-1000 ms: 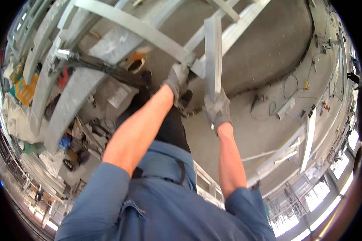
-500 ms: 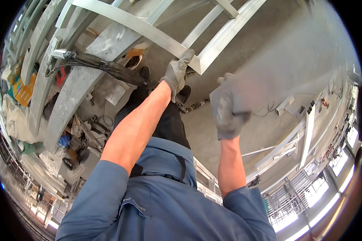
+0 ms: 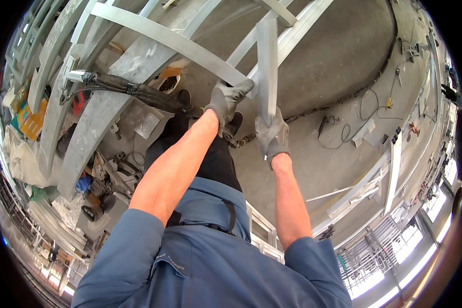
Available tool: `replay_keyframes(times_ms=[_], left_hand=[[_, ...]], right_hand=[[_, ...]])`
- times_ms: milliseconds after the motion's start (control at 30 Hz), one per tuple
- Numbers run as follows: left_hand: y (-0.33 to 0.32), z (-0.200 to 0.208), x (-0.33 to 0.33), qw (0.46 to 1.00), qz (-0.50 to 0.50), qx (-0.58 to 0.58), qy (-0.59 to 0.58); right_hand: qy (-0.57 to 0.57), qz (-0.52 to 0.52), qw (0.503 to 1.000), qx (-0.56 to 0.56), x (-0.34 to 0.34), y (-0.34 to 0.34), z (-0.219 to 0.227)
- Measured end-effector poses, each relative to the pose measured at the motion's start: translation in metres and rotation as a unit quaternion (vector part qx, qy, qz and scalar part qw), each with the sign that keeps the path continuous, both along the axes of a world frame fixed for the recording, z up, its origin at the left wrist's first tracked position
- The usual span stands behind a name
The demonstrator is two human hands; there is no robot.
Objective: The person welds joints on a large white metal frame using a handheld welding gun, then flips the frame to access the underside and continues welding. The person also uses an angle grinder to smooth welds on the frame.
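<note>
My left hand (image 3: pixel 224 104), in a grey work glove, is closed on the near corner of a metal frame (image 3: pixel 172 40) made of welded grey bars. My gloved right hand (image 3: pixel 273 134) grips the near end of a flat-sided grey metal bar (image 3: pixel 267 66). This bar points away from me and overlaps the long side rail of the frame, just right of the corner. Whether bar and rail touch, I cannot tell. Left of my left hand, a thick black-sleeved cable (image 3: pixel 138 90) with a silver end hangs across the frame parts.
Large curved metal beams (image 3: pixel 95 128) stand at the left above scattered scrap and bags. A white bucket (image 3: pixel 170 82) sits beyond my feet. A corded power tool (image 3: pixel 327 122) lies on the floor at right, near a long black cable (image 3: pixel 364 92) and more metal bars (image 3: pixel 392 169).
The bar in my right hand, a blur toward the upper right before, has swung left over the frame's side rail. My right hand moved slightly left. My left hand kept hold of the corner.
</note>
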State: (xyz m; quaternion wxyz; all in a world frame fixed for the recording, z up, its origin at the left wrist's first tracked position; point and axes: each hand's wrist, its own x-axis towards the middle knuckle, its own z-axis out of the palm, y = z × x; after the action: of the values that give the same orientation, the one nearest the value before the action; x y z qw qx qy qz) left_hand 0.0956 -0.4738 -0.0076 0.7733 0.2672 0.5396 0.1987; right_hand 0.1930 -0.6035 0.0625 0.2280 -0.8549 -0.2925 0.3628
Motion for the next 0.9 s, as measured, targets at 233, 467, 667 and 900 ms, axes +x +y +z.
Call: replay_keyframes(times_ms=[233, 467, 667, 900], left_hand=[[0.000, 0.011, 0.000, 0.982, -0.130, 0.076, 0.112], [-0.002, -0.005, -0.012, 0.980, -0.140, 0.119, 0.081], [0.005, 0.013, -0.057, 0.944, -0.323, -0.028, 0.054], [0.007, 0.123, -0.134, 0.932, -0.326, -0.028, -0.154]], right_hand=[[0.062, -0.166, 0.982, 0.070, 0.013, -0.042, -0.026], [0.077, -0.180, 0.976, 0.098, 0.007, -0.043, -0.019], [0.153, -0.173, 0.966, 0.115, -0.007, -0.019, 0.010], [0.191, 0.029, 0.966, 0.173, -0.067, 0.059, 0.057]])
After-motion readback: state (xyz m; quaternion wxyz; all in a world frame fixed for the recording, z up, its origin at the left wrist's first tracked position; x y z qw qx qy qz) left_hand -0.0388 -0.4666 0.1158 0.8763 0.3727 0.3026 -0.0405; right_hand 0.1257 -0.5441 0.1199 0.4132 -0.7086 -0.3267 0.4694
